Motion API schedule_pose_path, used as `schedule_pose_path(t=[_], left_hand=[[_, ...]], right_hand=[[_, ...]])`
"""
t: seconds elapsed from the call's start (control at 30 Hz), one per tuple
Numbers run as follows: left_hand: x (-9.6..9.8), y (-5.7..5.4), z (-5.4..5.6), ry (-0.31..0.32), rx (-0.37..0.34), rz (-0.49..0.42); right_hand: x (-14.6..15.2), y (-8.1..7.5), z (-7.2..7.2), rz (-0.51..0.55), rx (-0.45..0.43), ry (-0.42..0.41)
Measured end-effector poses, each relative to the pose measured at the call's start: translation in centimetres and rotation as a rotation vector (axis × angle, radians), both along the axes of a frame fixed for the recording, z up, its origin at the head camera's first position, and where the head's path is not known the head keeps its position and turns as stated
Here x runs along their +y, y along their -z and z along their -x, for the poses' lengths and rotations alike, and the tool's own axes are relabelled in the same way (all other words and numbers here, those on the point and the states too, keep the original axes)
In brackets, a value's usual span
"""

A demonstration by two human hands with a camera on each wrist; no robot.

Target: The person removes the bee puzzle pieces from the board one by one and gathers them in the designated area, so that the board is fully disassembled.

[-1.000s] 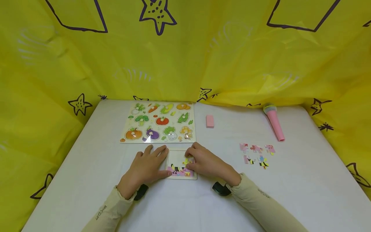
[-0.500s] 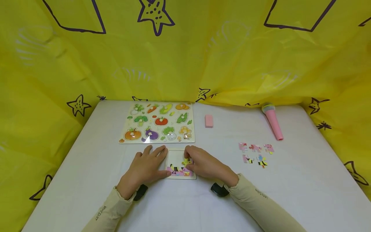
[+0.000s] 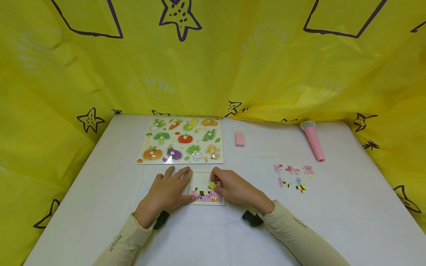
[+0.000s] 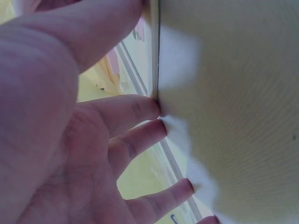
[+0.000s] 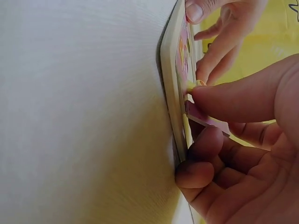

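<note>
A small jigsaw tray (image 3: 201, 180) lies on the white table between my hands, its lower part filled with pink, black and yellow picture pieces. My left hand (image 3: 166, 194) rests along the tray's left side, its fingers fairly straight and its thumb on the lower left corner. In the left wrist view the fingertips touch the table beside the tray's edge (image 4: 155, 56). My right hand (image 3: 234, 186) pinches a jigsaw piece (image 5: 205, 117) at the tray's right side. That piece stands tilted against the tray in the right wrist view, and the fingers partly hide it.
Several loose jigsaw pieces (image 3: 293, 170) lie to the right. A vegetable peg puzzle (image 3: 198, 129) sits behind the tray, with a pink block (image 3: 240, 139) beside it. Back right is a pink toy microphone (image 3: 313, 142). A yellow curtain (image 3: 213, 74) encloses the table's far sides.
My right hand has shifted slightly left over the tray's right side, its fingers drawing in around the piece. The left hand has stayed in place on the tray.
</note>
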State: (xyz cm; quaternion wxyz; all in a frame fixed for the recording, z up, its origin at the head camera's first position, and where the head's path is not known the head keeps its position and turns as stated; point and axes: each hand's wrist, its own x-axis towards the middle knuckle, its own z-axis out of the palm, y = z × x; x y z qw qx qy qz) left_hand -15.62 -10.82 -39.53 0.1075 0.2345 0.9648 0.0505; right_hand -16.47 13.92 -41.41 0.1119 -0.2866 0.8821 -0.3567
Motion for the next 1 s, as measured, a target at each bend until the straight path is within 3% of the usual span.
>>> schedule_pose_path(t=[0.33, 0.67, 1.0], left_hand=[[0.0, -0.1, 0.0, 0.011, -0.004, 0.005], [-0.3, 0.0, 0.1, 0.019, -0.002, 0.011], [-0.3, -0.1, 0.0, 0.035, 0.004, -0.004]], right_hand=[[0.5, 0.0, -0.1, 0.102, -0.059, 0.077], [2.9, -0.7, -0.4, 0.193, -0.089, 0.127], [6.7, -1.4, -1.4, 0.171, -0.044, 0.224]])
